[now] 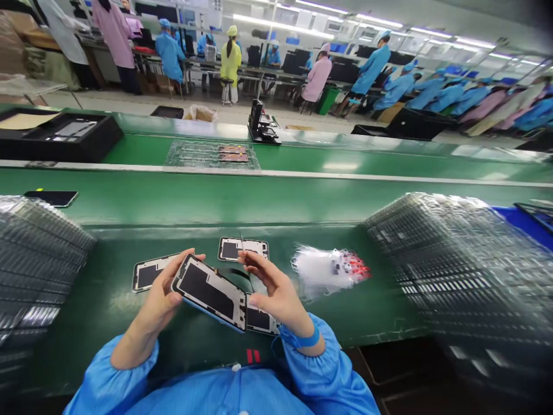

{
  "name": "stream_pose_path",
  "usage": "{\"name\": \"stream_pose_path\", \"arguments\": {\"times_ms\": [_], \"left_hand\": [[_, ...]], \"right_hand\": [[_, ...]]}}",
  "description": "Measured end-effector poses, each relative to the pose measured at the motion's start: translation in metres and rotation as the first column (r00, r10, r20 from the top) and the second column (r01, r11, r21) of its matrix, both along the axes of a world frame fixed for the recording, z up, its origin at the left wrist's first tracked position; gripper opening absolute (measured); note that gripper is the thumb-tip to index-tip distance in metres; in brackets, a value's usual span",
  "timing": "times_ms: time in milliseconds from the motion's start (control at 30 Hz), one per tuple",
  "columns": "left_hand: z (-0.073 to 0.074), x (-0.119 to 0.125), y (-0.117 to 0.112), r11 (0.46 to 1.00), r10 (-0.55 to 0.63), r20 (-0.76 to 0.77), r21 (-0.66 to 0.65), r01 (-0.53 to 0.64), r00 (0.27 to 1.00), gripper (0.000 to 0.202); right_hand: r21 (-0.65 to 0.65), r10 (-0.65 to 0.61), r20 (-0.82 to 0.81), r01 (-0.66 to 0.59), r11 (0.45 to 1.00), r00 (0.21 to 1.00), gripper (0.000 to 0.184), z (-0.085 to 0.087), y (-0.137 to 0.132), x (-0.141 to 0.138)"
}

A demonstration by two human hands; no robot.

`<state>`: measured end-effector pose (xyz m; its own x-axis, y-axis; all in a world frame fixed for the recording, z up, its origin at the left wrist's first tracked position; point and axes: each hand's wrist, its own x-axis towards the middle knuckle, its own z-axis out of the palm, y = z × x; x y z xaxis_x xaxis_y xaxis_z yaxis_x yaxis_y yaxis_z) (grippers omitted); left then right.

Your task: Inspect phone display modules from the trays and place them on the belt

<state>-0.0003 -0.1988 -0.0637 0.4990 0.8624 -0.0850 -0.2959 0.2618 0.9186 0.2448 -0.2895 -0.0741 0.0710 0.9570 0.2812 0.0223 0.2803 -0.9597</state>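
Note:
My left hand (162,297) is closed around the left end of a phone housing (211,291) with a blue edge. The housing is tilted, its inner side with a black sheet facing up. At its right end is my right hand (272,285), fingers curled around a thin silver tool (242,241), perhaps tweezers, mostly hidden by the hand. A dark curved strip (235,272) runs between the housing and my right fingers; whether they grip it is unclear. Similar phone housings lie on the green bench: one at the left (144,275), one behind (228,249), one under my right hand (261,321).
White plastic strips with red ends (328,268) lie at the right. Stacked clear trays rise at the left (38,259) and right (449,259). A flat clear tray (194,154), a black fixture (259,124) and a dark phone (54,198) are farther back. People work beyond.

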Motion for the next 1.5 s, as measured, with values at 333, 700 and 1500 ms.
{"name": "stream_pose_path", "arguments": {"times_ms": [333,700,1500], "left_hand": [[-0.001,-0.002,-0.001,0.992,-0.102,-0.054,0.068,0.105,0.993,0.094],[-0.002,0.013,-0.01,0.979,-0.145,-0.08,0.133,0.155,0.986,0.093],[-0.003,0.017,-0.017,0.971,-0.212,-0.005,0.115,0.211,0.977,0.087]], "right_hand": [[0.054,0.078,0.352,-0.103,0.993,0.933,0.074,0.005,-0.006,0.001],[0.069,0.09,0.443,-0.134,0.989,0.892,0.073,0.001,-0.008,-0.008],[0.144,0.033,0.543,-0.132,0.981,0.839,0.075,-0.008,-0.016,-0.019]]}}
